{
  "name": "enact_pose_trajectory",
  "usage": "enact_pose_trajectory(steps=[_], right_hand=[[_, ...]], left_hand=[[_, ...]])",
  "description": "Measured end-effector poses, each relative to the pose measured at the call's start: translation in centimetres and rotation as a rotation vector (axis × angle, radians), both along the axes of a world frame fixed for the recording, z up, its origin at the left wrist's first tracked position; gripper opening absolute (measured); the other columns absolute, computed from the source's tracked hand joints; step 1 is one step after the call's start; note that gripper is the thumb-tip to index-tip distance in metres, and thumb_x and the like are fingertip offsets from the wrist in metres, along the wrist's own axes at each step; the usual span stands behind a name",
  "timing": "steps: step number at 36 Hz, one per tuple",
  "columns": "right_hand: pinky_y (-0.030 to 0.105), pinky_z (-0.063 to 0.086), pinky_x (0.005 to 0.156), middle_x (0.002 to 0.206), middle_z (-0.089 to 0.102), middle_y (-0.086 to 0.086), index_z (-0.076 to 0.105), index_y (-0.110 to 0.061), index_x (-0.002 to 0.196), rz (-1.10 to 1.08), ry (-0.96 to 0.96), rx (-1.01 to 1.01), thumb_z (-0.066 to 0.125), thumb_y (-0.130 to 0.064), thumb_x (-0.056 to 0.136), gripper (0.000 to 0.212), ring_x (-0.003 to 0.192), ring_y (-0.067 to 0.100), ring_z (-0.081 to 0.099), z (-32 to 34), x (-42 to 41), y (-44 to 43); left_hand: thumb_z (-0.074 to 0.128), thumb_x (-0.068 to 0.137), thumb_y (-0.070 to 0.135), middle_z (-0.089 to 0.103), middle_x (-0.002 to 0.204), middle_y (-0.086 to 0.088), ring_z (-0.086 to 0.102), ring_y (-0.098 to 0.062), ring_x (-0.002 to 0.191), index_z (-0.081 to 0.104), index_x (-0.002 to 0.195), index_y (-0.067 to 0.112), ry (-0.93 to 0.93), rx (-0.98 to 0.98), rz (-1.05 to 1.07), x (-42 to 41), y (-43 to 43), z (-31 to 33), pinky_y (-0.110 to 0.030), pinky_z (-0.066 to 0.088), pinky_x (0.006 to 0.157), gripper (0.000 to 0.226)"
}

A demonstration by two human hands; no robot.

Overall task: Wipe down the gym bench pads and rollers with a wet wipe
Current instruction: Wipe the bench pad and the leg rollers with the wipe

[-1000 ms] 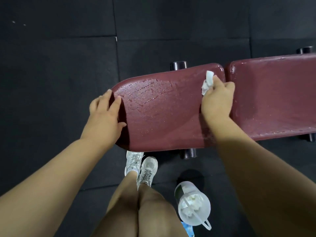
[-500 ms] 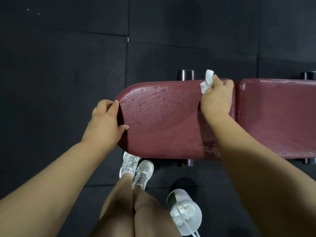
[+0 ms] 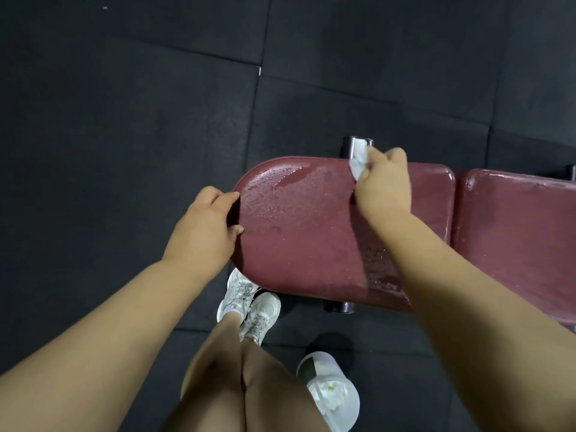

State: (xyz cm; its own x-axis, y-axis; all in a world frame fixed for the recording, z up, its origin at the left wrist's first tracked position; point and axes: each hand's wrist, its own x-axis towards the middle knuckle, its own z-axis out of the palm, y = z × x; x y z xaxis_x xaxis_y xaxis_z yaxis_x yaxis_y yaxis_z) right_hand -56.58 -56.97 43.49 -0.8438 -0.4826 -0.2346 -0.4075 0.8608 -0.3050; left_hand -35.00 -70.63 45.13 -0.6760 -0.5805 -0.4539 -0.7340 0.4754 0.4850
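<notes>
A dark red bench pad (image 3: pixel 305 238) with a rounded left end lies across the middle, its surface wet and beaded. A second red pad (image 3: pixel 514 232) adjoins it on the right. My left hand (image 3: pixel 204 232) grips the rounded left edge of the pad. My right hand (image 3: pixel 383 185) presses at the pad's far edge, holding a crumpled white wet wipe (image 3: pixel 358 162) that sticks out past my fingers. A black roller (image 3: pixel 350 146) shows just behind the wipe, and another roller end (image 3: pixel 338 306) pokes out under the near edge.
An open white wipe canister (image 3: pixel 330 391) stands on the black rubber floor tiles (image 3: pixel 124 120) by my right leg. My white sneakers (image 3: pixel 249 304) rest close to the bench's near side. Another black roller end (image 3: pixel 571 176) is at the far right.
My right hand with the wipe has slid left along the pad's far edge. The view has shifted, so the bench now sits lower and further right. My left hand stays on the rounded end.
</notes>
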Motion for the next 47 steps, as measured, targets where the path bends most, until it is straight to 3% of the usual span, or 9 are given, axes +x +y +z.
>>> enact_pose_trajectory(steps=[5,13,21,25,29,34,39,43,47], right_hand=[[0.031,0.036,0.073,0.125,0.041,0.014,0.053,-0.009,0.126,-0.039,0.002,-0.024,0.04,-0.015,0.097,0.031,0.085,0.03,0.051,-0.3,4.5,-3.3],[0.028,0.032,0.05,0.096,0.051,0.017,0.057,-0.013,0.126,0.909,-0.095,-0.128,0.061,-0.008,0.078,0.049,0.064,0.034,0.055,-0.7,7.6,-4.8],[0.039,0.047,0.082,0.121,0.043,0.016,0.052,-0.014,0.133,0.146,-0.004,-0.095,0.047,-0.017,0.095,0.038,0.094,0.035,0.056,-0.9,6.2,-6.1],[0.037,0.047,0.071,0.119,0.047,0.01,0.052,-0.024,0.132,0.625,-0.075,-0.133,0.055,-0.01,0.087,0.047,0.089,0.036,0.057,-0.4,13.0,-4.7],[0.037,0.042,0.071,0.104,0.045,-0.001,0.048,-0.023,0.131,1.034,-0.199,-0.083,0.028,-0.033,0.098,0.04,0.087,0.026,0.05,-0.4,14.8,-2.8],[0.04,0.046,0.071,0.118,0.046,0.018,0.053,-0.013,0.13,0.548,0.028,-0.035,0.052,-0.009,0.086,0.043,0.086,0.038,0.056,-0.7,8.6,-1.0],[0.037,0.045,0.079,0.124,0.042,0.015,0.041,-0.019,0.142,-0.05,0.006,-0.043,0.046,-0.015,0.094,0.048,0.084,0.031,0.052,-0.4,9.0,-0.2],[0.034,0.046,0.057,0.113,0.051,0.021,0.048,-0.008,0.136,0.357,-0.011,-0.146,0.057,0.002,0.08,0.058,0.068,0.035,0.056,-0.8,16.9,0.6],[0.027,0.035,0.063,0.111,0.05,0.01,0.039,-0.021,0.14,0.7,-0.141,-0.075,0.034,-0.016,0.092,0.049,0.078,0.025,0.048,-0.9,18.2,3.7]], left_hand=[[0.059,0.085,0.003,0.056,0.104,-0.002,0.059,-0.028,0.094,0.063,0.118,0.017,0.07,0.011,-0.013,1.1,-0.9,-0.1,-0.045,0.05,0.081,0.036],[0.047,0.092,0.011,0.059,0.111,0.006,0.056,-0.021,0.103,0.063,0.115,0.028,-0.168,0.025,-0.143,4.5,-3.2,-0.1,-0.036,0.049,0.082,0.033],[0.046,0.094,0.023,0.057,0.115,0.007,0.055,-0.021,0.107,0.059,0.116,0.031,-0.288,0.024,-0.207,5.8,-3.9,0.0,-0.035,0.049,0.084,0.027],[0.048,0.094,0.028,0.057,0.114,0.005,0.055,-0.021,0.107,0.059,0.114,0.029,-0.303,0.036,-0.192,6.3,-3.6,0.2,-0.036,0.049,0.083,0.023],[0.046,0.094,0.028,0.057,0.116,0.004,0.054,-0.021,0.107,0.059,0.114,0.029,-0.33,0.047,-0.182,7.1,-3.2,0.4,-0.036,0.048,0.084,0.023],[0.047,0.094,0.028,0.058,0.114,0.004,0.055,-0.021,0.107,0.06,0.113,0.029,-0.315,0.051,-0.163,8.0,-2.4,0.6,-0.038,0.049,0.087,0.023],[0.048,0.094,0.026,0.059,0.112,0.005,0.055,-0.02,0.106,0.06,0.111,0.028,-0.282,0.053,-0.161,7.5,-1.2,0.9,-0.04,0.049,0.086,0.021],[0.048,0.094,0.026,0.058,0.114,0.003,0.055,-0.022,0.106,0.06,0.113,0.026,-0.254,0.039,-0.17,7.2,-0.4,1.3,-0.04,0.049,0.086,0.023],[0.05,0.093,0.025,0.059,0.114,0.004,0.056,-0.021,0.105,0.061,0.113,0.027,-0.235,0.039,-0.173,7.5,0.1,1.6,-0.04,0.049,0.086,0.023]])
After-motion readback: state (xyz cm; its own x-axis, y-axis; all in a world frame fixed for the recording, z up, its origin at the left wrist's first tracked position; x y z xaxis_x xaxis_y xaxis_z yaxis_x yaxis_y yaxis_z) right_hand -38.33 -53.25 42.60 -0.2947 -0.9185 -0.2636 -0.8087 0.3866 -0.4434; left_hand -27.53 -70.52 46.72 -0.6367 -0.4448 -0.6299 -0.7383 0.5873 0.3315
